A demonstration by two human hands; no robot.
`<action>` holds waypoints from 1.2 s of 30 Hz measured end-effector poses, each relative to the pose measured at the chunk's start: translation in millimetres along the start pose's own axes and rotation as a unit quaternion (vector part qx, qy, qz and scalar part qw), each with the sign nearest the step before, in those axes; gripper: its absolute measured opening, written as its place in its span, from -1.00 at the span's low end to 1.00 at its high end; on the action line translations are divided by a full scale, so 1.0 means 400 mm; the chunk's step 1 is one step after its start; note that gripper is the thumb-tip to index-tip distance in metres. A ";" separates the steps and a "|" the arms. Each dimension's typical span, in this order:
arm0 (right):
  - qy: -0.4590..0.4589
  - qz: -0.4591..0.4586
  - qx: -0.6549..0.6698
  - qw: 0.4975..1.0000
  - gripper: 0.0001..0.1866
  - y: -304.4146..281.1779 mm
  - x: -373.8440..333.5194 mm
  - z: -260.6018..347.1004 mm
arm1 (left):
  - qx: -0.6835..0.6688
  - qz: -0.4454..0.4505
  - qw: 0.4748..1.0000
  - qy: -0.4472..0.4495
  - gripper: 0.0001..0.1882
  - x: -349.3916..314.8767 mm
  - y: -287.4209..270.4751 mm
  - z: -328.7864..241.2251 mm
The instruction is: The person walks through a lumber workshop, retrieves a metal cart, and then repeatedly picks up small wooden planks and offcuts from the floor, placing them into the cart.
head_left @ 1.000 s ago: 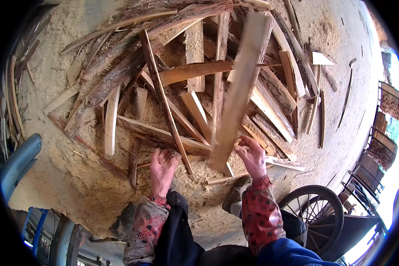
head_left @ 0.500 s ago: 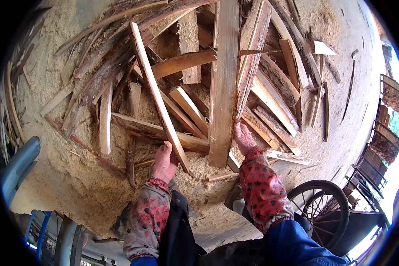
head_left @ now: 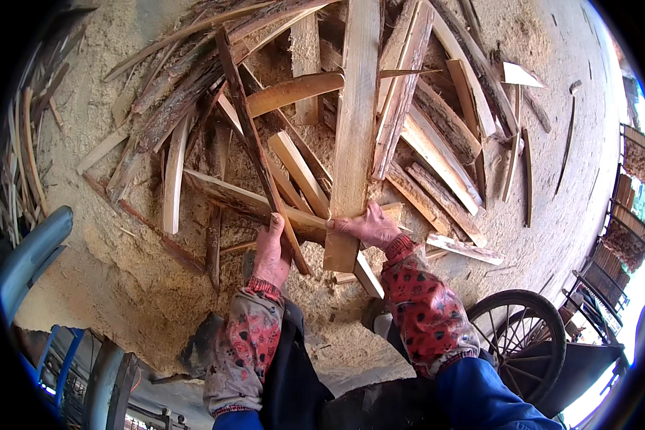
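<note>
Closed around the lower part of a narrow bark-edged wood strip (head_left: 254, 147) is my left hand (head_left: 272, 254); the strip leans up and to the left over the pile. My right hand (head_left: 369, 226) grips the lower end of a wide pale board (head_left: 355, 129), thumb across its face and fingers hidden behind the edge. Both pieces lie over a heap of offcuts. A bark-edged slab (head_left: 405, 93) rests just right of the board, and a short squared piece (head_left: 299, 172) shows between the two held pieces.
Sawdust (head_left: 143, 287) covers much of the ground. More thin strips (head_left: 29, 158) are heaped at the far left, near a blue-grey metal tube (head_left: 36, 258). A spoked cart wheel (head_left: 519, 344) stands at lower right. Bark slabs (head_left: 186, 100) lie at upper left.
My right hand has moved left from the bark-edged slab onto the wide board's lower end. The strip in my left hand has turned, its darker side now showing.
</note>
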State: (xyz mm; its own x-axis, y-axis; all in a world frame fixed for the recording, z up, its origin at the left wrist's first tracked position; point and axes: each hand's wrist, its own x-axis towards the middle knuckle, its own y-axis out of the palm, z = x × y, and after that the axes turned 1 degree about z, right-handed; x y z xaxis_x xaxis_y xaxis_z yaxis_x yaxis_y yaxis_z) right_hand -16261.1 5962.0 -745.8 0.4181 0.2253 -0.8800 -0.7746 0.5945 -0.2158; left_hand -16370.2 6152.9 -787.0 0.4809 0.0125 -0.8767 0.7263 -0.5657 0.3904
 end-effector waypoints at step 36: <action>-0.027 -0.144 0.343 0.928 -0.33 0.026 -1.331 0.125 | 0.230 -0.051 0.968 -0.084 -0.39 -1.122 0.471 -0.021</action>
State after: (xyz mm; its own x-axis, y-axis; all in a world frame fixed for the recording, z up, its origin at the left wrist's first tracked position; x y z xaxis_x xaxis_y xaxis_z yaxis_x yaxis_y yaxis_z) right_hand -16468.2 5887.0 -258.3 0.5988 0.0092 -0.8008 -0.1516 0.9832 -0.1021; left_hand -16445.3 6047.6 -317.6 0.3042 -0.0246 -0.9523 0.4520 -0.8763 0.1670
